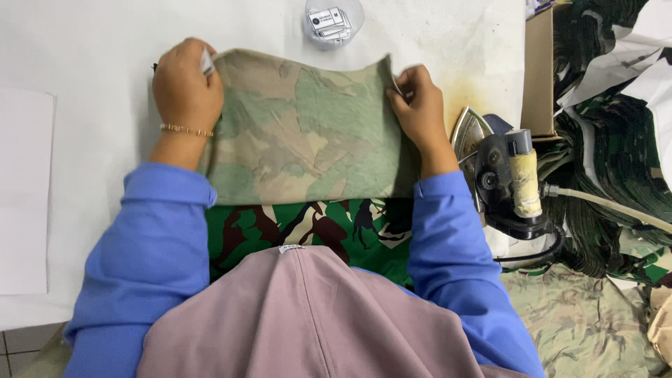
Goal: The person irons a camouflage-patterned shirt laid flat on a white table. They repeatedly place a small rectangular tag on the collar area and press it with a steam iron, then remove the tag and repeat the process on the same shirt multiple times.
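- Your left hand [185, 91] pinches the upper left corner of the camouflage cloth piece [301, 133]; the grip is closed on the fabric, with a small white tag or edge showing between the fingers, too small to identify.
- Your right hand [420, 108] pinches the upper right corner of the same cloth piece, thumb and fingertips closed on its edge; the fingertips are partly folded under, so the exact hold is hard to make out.
- A thin gold bracelet [185, 130] sits on your left wrist, above the blue sleeve [150, 238].
- The cloth piece lies flat on the white tabletop [84, 63], pale side up, stretched between both hands; its lower edge overlaps a darker green camouflage cloth [308, 227], which is partly covered by your arms and by the mauve garment [308, 315] at the bottom of the view.
- Just right of your right forearm, an iron [500, 178] rests on the tabletop, its soleplate tilted and its handle wrapped in yellowish tape; its hose [609, 203] runs off the right edge.
- Above the cloth, a small clear bag of labels [332, 21] is cut off by the top edge.
- A cardboard box [539, 70] and a pile of dark camouflage fabric [616, 140] lie at the right, both cut off.
- A white sheet [24, 189] lies at the left edge, partly out of view.
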